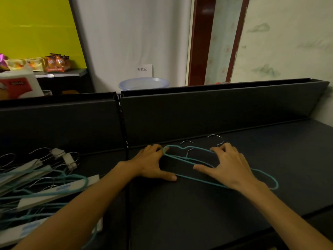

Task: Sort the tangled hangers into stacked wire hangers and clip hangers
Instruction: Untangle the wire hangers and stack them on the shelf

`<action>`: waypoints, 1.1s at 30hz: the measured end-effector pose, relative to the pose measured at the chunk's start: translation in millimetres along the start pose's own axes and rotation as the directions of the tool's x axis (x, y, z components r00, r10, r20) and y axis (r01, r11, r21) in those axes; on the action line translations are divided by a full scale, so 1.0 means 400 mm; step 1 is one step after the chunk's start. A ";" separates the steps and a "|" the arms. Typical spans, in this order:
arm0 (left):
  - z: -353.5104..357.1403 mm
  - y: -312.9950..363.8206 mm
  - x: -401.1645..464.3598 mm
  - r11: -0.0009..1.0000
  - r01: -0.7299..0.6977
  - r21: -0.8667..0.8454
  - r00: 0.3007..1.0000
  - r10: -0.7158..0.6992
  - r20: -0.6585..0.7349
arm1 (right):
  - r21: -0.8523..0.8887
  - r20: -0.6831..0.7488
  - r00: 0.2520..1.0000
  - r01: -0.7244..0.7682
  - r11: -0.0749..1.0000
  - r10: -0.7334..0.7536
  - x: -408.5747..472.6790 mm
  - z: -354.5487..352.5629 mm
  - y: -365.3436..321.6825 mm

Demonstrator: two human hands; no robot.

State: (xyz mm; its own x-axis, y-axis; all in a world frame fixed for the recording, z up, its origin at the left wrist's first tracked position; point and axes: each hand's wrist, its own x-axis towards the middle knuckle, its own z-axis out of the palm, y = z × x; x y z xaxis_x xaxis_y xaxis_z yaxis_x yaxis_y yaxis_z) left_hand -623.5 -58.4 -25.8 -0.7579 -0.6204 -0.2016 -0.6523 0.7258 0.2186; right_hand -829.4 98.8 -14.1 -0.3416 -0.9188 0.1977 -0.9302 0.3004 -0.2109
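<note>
1. Pressing down on a small stack of teal wire hangers (201,162), the person has both hands on the dark bench (198,213). The left hand (153,165) rests at the stack's left end, fingers spread and thumb flat on the bench. The right hand (227,166) lies open across the middle, palm down, fingers near the metal hooks (215,138). Neither hand is closed around a hanger; both seem to be squaring the stack up.

2. Judging by how things lie, the sorting is at an early stage. At least two wire hangers, perhaps more, sit together on the right part of the bench, hooks pointing toward the back panel (216,112).

3. Most of the work looks left to do. The tangled pile (41,183) lies well apart at the left, still mixing teal wire hangers with white clip hangers (59,193). No separate stack of clip hangers can be seen.

4. Hard to make out: the exact count in the stack, since the frames overlap and the right hand and wrist cover part of them. The pile runs off the left and bottom edges, so its full extent is hidden. The left forearm also covers part of it.
</note>
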 end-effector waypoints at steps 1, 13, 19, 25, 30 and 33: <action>-0.011 -0.023 -0.014 0.999 0.027 0.029 1.000 -0.027 -0.013 | -0.008 0.011 1.000 0.021 1.000 -0.021 0.004 0.009 -0.019; -0.049 -0.131 -0.191 0.987 0.143 0.075 0.974 -0.127 -0.188 | -0.107 0.068 0.989 0.135 0.985 -0.129 0.038 0.108 -0.151; -0.024 -0.106 -0.196 0.988 0.138 0.067 0.970 -0.121 -0.212 | -0.130 0.069 0.992 0.111 0.985 -0.102 0.037 0.110 -0.160; -0.010 -0.100 -0.234 0.986 0.150 0.075 0.940 -0.118 -0.321 | -0.174 0.064 0.994 0.103 0.979 -0.093 0.021 0.096 -0.194; -0.018 -0.154 -0.361 0.972 0.200 0.121 0.851 -0.111 -0.512 | 0.043 -0.150 0.908 0.401 0.915 -0.391 -0.007 0.065 -0.374; -0.037 -0.230 -0.484 0.958 0.264 0.109 0.807 -0.157 -0.570 | 0.175 -0.112 0.814 0.581 0.795 -0.570 -0.019 0.062 -0.513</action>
State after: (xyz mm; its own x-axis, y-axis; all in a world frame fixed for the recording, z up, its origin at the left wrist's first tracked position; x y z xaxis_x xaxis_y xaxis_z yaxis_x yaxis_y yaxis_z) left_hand -416.9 -9.6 7.3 -0.5152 -0.7836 0.3470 -0.8237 0.5646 0.0520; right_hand -632.7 37.7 3.9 0.2372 -0.8905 0.3882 -0.9144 -0.3396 -0.2203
